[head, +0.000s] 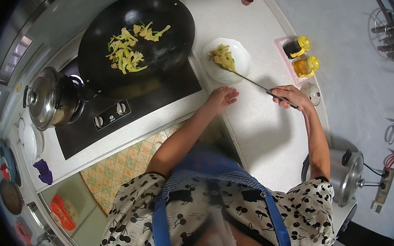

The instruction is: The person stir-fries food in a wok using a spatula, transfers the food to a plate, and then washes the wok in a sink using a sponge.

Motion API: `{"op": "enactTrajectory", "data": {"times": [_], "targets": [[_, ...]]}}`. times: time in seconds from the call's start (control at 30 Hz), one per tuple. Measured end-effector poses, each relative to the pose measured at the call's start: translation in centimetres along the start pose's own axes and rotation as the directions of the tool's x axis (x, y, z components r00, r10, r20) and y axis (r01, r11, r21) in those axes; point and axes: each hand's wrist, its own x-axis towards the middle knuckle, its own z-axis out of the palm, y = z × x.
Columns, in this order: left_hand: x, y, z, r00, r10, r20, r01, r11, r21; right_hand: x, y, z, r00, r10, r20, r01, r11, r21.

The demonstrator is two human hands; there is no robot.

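Note:
My right hand (289, 98) is closed on the dark handle of a long metal cooking utensil (253, 82). Its far end lies among cauliflower pieces (223, 57) on a white scalloped plate (241, 69); the food hides the shape of that end. Just below the plate's near edge is my left hand (222, 99), fingers loosely bent and apart, holding nothing. More cauliflower (124, 53) lies in a large black wok (169, 54) on the hob, left of the plate.
A lidded steel pot (50, 98) stands on the black gas hob (145, 104). Two yellow-lidded condiment jars (300, 47) sit in a pink tray (285, 61) by the wall, near a glass jar (312, 94). A large lidded cooker (346, 176) is beside my right arm.

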Motion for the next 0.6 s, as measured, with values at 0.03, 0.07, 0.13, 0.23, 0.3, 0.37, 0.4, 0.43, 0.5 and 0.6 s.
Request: {"op": "enactTrajectory", "data": {"times": [0.03, 0.07, 0.13, 0.23, 0.3, 0.37, 0.4, 0.43, 0.5, 0.6], "targets": [[1.4, 0.0, 0.0, 0.999, 0.007, -0.041, -0.008, 0.999, -0.037, 0.0, -0.1, -0.2, 0.999, 0.003, 0.049, -0.005, 1.0, 0.029], [2.7, -0.1, -0.1, 0.997, 0.013, -0.082, -0.019, 0.997, -0.074, 0.0, -0.3, -0.4, 0.995, 0.005, 0.098, -0.011, 0.998, 0.057], [4.2, -0.1, 0.4, 0.984, -0.011, -0.179, -0.016, 0.989, -0.147, -0.4, -0.6, -0.3, 0.994, 0.004, 0.109, -0.015, 0.995, 0.097], [5.7, -0.3, 0.7, 0.952, -0.019, -0.305, -0.051, 0.974, -0.221, -0.7, -0.5, -0.5, 0.992, 0.002, 0.13, -0.023, 0.986, 0.163], [6.3, -0.2, 0.9, 0.938, 0.057, -0.341, -0.132, 0.971, -0.201, -1.0, -0.6, -0.7, 0.988, -0.005, 0.153, -0.029, 0.975, 0.221], [6.7, 0.5, 1.0, 0.921, 0.099, -0.377, -0.181, 0.965, -0.189, -0.8, -0.1, -0.9, 0.985, -0.01, 0.171, -0.04, 0.957, 0.286], [7.0, 0.9, 0.8, 0.911, 0.125, -0.394, -0.211, 0.96, -0.183, -0.4, 0.2, -1.0, 0.983, -0.02, 0.181, -0.039, 0.947, 0.319], [7.2, 1.1, 0.8, 0.918, 0.138, -0.372, -0.218, 0.959, -0.18, -0.2, 0.5, -1.0, 0.981, -0.031, 0.192, -0.039, 0.936, 0.351], [7.7, 1.5, 0.5, 0.926, 0.175, -0.334, -0.244, 0.953, -0.178, -0.3, 0.8, -1.0, 0.984, -0.047, 0.175, -0.023, 0.926, 0.378], [7.5, 1.3, -1.8, 0.976, 0.151, -0.157, -0.147, 0.989, 0.033, -0.4, -0.1, 0.2, 0.997, -0.04, 0.071, 0.022, 0.971, 0.239]]}}
